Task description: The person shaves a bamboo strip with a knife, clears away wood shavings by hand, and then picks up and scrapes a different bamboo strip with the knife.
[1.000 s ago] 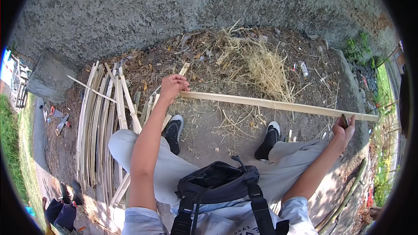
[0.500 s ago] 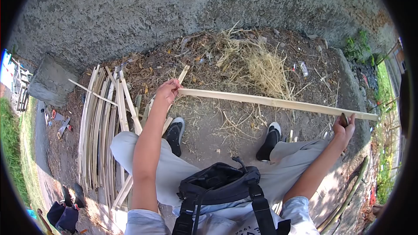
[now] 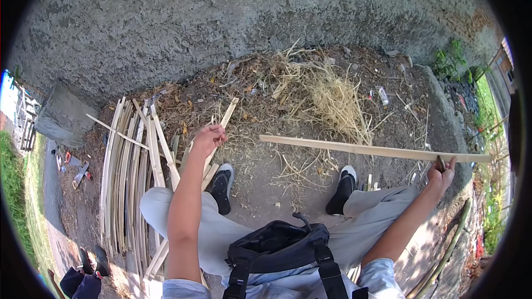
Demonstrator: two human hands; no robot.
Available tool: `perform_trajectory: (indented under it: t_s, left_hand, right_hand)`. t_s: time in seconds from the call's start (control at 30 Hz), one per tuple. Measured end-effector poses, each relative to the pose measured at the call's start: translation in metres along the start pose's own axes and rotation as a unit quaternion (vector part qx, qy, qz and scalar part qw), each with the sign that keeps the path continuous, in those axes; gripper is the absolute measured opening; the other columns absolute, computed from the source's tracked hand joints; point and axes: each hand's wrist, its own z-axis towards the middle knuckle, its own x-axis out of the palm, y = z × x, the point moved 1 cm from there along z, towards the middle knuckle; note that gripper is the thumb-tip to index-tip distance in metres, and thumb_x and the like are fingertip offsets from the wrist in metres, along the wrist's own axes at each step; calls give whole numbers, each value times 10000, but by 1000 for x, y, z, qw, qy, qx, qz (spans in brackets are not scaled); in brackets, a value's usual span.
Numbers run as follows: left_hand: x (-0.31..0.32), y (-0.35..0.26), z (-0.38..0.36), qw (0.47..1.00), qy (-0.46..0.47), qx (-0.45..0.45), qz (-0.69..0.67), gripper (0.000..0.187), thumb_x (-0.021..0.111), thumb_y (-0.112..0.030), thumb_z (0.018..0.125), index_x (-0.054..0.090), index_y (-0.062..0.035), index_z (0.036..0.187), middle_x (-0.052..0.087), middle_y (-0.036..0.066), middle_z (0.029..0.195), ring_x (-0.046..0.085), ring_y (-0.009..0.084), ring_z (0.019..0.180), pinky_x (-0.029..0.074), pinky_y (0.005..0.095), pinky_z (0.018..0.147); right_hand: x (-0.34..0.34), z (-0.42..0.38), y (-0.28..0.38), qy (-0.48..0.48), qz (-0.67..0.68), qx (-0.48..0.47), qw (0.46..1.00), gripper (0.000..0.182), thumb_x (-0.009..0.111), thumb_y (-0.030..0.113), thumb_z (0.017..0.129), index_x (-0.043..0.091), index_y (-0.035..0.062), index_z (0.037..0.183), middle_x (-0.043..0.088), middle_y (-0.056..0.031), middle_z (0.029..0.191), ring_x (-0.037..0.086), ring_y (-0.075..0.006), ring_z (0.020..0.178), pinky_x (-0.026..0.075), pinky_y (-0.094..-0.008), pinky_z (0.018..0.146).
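Note:
A long pale bamboo strip (image 3: 343, 147) stretches nearly level across the space in front of me. Its right part is gripped in my right hand (image 3: 441, 174), and a small dark object (image 3: 441, 162), whose kind I cannot make out, shows between the same fingers. My left hand (image 3: 209, 138) is apart from the strip's left end, its fingers loosely bent and somewhat spread, with nothing visible in them. Beneath it, another pale strip (image 3: 229, 112) slants up from the ground.
Many long strips (image 3: 130, 177) lie piled at my left. Straw-like shavings (image 3: 335, 102) heap near the rough wall (image 3: 249, 16). A saw (image 3: 81, 175) lies far left; a person's dark shoes (image 3: 101, 260) show lower left. A concrete block (image 3: 66, 113) stands by the wall.
My left hand has let go of the strip's left end, which now sits clear of it to the right. The strip, still in my right hand, has shifted slightly right.

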Motion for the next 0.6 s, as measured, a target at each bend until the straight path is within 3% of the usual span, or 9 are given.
perform_trajectory:
  t_s: [0.1, 0.13, 0.17, 0.2, 0.23, 0.27, 0.37, 0.53, 0.6]
  left_hand:
    - [20, 19, -7, 915, 21, -12, 404, 141, 723, 19, 750, 664, 45, 875, 677, 108, 721, 681, 193, 640, 569, 320, 555]
    - [26, 26, -11, 851, -1, 13, 525, 47, 708, 18, 728, 698, -5, 688, 675, 102, 617, 657, 166, 512, 525, 297, 511]
    - [37, 26, -20, 746, 21, 67, 663, 42, 704, -7, 730, 720, -46, 720, 682, 85, 620, 668, 172, 525, 534, 298, 536]
    - [34, 39, -5, 695, 51, -30, 716, 44, 703, -28, 732, 722, -61, 711, 681, 94, 618, 677, 191, 539, 548, 303, 568]
    - [15, 64, 16, 607, 100, 26, 788, 82, 686, -7, 740, 729, -77, 733, 693, 98, 648, 689, 191, 567, 573, 326, 609]
    - [31, 54, 1, 670, 109, -139, 721, 132, 658, 30, 749, 730, -72, 794, 712, 102, 712, 711, 199, 664, 591, 356, 650]
    - [25, 70, 16, 629, 129, -233, 731, 146, 646, 46, 762, 718, -56, 838, 724, 99, 767, 715, 197, 701, 598, 365, 637]
    - [18, 99, 34, 591, 183, -313, 720, 83, 674, 20, 776, 692, -41, 829, 723, 97, 773, 707, 197, 653, 582, 312, 599]
    - [57, 93, 27, 533, 206, -257, 780, 137, 673, 19, 785, 689, -31, 912, 722, 94, 799, 704, 186, 680, 582, 319, 599]
  right_hand:
    - [-16, 7, 2, 22, 2, -38, 999, 289, 749, 281, 835, 586, 54, 759, 463, 6, 592, 503, -114, 534, 538, -276, 584]
    - [-17, 6, 2, 16, 1, -52, 999, 300, 749, 286, 835, 576, 52, 766, 453, 7, 601, 495, -114, 533, 532, -271, 569]
    - [-16, 5, 3, 11, -1, -65, 998, 310, 750, 291, 835, 566, 49, 772, 444, 7, 609, 487, -114, 533, 525, -266, 553]
    - [-14, 4, 2, -22, 10, -88, 996, 325, 746, 302, 838, 548, 53, 769, 433, 8, 619, 481, -114, 532, 519, -269, 541]
    - [-10, 1, 0, -55, 21, -108, 992, 341, 741, 314, 842, 530, 57, 767, 423, 9, 628, 475, -115, 532, 513, -273, 528]
    - [-9, -3, -2, -89, 28, -128, 987, 356, 737, 325, 845, 513, 61, 765, 413, 10, 638, 469, -115, 532, 506, -276, 515]
    - [-6, -15, -8, -100, 70, -137, 983, 386, 705, 349, 871, 464, 78, 738, 398, 10, 648, 466, -126, 533, 494, -286, 508]
    - [-10, -19, -19, -157, 102, -63, 980, 358, 643, 372, 913, 464, 101, 763, 431, 14, 650, 468, -134, 529, 491, -293, 520]
    - [-23, 3, -28, -119, 106, -48, 986, 328, 609, 383, 932, 481, 122, 780, 452, 21, 655, 479, -126, 533, 520, -297, 542]
